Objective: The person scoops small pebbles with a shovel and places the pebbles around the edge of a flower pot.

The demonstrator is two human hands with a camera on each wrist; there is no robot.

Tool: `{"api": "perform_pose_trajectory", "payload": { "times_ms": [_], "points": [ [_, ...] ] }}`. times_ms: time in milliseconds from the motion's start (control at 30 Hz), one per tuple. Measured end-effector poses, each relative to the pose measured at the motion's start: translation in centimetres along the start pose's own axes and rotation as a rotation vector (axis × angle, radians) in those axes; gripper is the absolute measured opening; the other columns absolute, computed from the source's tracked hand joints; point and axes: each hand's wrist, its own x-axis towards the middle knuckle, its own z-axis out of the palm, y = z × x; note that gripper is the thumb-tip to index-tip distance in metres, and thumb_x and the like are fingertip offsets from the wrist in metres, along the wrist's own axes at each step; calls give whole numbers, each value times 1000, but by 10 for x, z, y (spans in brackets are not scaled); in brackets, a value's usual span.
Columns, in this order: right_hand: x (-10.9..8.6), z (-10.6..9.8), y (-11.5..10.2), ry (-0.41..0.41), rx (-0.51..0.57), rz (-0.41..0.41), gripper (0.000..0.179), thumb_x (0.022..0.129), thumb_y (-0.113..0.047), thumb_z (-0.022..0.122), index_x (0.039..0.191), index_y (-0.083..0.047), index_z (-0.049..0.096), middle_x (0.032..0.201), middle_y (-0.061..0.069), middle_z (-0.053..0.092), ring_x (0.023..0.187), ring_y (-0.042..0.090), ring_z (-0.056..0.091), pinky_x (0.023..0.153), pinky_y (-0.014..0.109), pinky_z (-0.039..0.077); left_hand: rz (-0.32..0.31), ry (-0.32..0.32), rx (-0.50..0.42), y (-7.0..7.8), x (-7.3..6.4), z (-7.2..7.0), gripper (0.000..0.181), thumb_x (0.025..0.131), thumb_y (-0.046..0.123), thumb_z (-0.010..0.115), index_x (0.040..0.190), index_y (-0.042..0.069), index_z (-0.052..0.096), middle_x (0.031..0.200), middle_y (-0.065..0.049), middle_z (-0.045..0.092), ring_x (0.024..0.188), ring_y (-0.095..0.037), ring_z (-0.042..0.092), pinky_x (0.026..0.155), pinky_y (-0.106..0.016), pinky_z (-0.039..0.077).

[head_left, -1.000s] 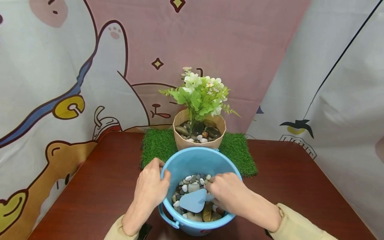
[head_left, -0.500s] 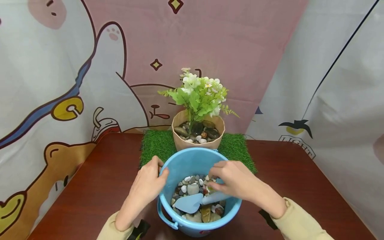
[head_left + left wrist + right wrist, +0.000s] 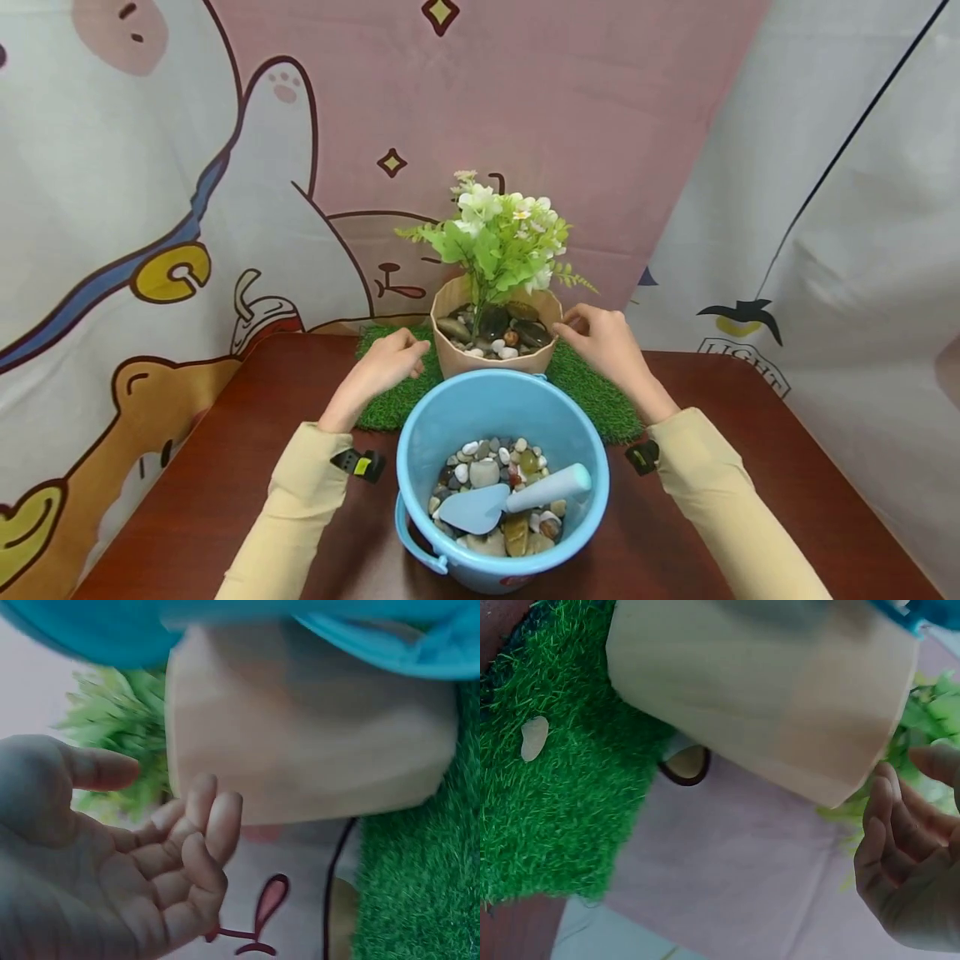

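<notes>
A beige faceted flower pot (image 3: 453,360) holds dark and pale stones and a leafy plant with white flowers (image 3: 495,233). Beside its left wall is my left hand (image 3: 386,365), fingers loosely curled and holding nothing; in the left wrist view a gap separates them from the pot. On the other side, my right hand (image 3: 603,342) has its bent fingertips close to the rim; whether they touch it I cannot tell. In front stands a light blue bucket (image 3: 411,446) of pebbles (image 3: 483,473), with a small blue trowel (image 3: 480,507) lying on them, its handle leaning toward the right wall.
Under the pot lies a green artificial grass mat (image 3: 611,400), with a pale pebble (image 3: 534,738) on it in the right wrist view. The brown table (image 3: 285,417) extends to both sides. A printed cloth (image 3: 570,108) hangs behind.
My right hand has let go of the trowel, leaving it in the bucket, and has moved up to the pot's right side. My left hand has left the bucket rim for the pot's left side.
</notes>
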Motion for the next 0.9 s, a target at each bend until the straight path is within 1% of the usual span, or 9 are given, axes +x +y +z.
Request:
{"api": "perform_pose_trajectory", "payload": {
  "times_ms": [133, 200, 300, 367, 433, 533, 633, 767, 900],
  "points": [
    [12, 6, 8, 0, -5, 107, 36, 91, -30, 60, 112, -2, 64, 80, 14, 69, 62, 21, 61, 56, 31, 45, -2, -12, -10, 1, 22, 2, 39, 99, 38, 36, 105, 6, 57, 99, -14, 68, 85, -22, 63, 81, -37, 46],
    [16, 9, 11, -34, 5, 153, 44, 92, -33, 58, 120, 0, 60, 80, 14, 69, 60, 20, 61, 54, 30, 44, -10, -17, -21, 2, 31, 3, 41, 99, 40, 35, 102, 7, 58, 94, -12, 68, 81, -20, 62, 77, -34, 46],
    [21, 13, 15, -97, 53, 196, 47, 94, -35, 54, 124, 0, 58, 78, 14, 69, 55, 18, 60, 51, 28, 44, -19, -25, -36, 5, 42, 5, 42, 98, 40, 36, 94, 7, 61, 84, -8, 67, 70, -17, 58, 66, -30, 45],
    [24, 16, 15, -128, 88, 206, 44, 94, -35, 53, 122, -1, 60, 75, 13, 70, 55, 17, 61, 52, 27, 46, -28, -27, -48, 7, 47, 6, 41, 97, 39, 37, 86, 8, 61, 78, -6, 65, 64, -15, 55, 61, -28, 43],
    [26, 18, 15, -155, 112, 210, 38, 94, -33, 52, 113, -3, 65, 69, 11, 68, 55, 18, 61, 53, 27, 46, -49, -30, -66, 9, 52, 7, 39, 96, 37, 38, 79, 9, 60, 75, -7, 63, 60, -13, 53, 58, -26, 43],
    [30, 22, 14, -188, 124, 228, 33, 94, -30, 49, 100, -3, 67, 61, 7, 63, 55, 19, 59, 54, 27, 44, -88, -42, -84, 10, 58, 8, 38, 97, 35, 35, 78, 10, 56, 74, -8, 61, 57, -12, 52, 56, -23, 43],
    [35, 25, 15, -216, 142, 259, 32, 93, -25, 45, 94, 0, 66, 56, 5, 60, 52, 19, 57, 53, 28, 44, -107, -54, -80, 11, 61, 7, 41, 99, 34, 30, 77, 9, 54, 72, -7, 57, 56, -13, 52, 56, -24, 43],
    [39, 28, 17, -238, 193, 285, 32, 94, -20, 43, 100, 2, 65, 54, 4, 60, 47, 16, 57, 51, 29, 46, -81, -64, -45, 10, 64, 6, 46, 100, 33, 26, 69, 9, 50, 63, -4, 53, 55, -15, 51, 58, -26, 41],
    [40, 30, 18, -210, 215, 282, 31, 91, -18, 44, 96, 4, 66, 55, 6, 60, 47, 15, 56, 49, 30, 46, -59, -74, -35, 6, 67, 4, 50, 100, 34, 26, 61, 11, 46, 52, 1, 44, 51, -15, 42, 61, -29, 39]
  ]
}}
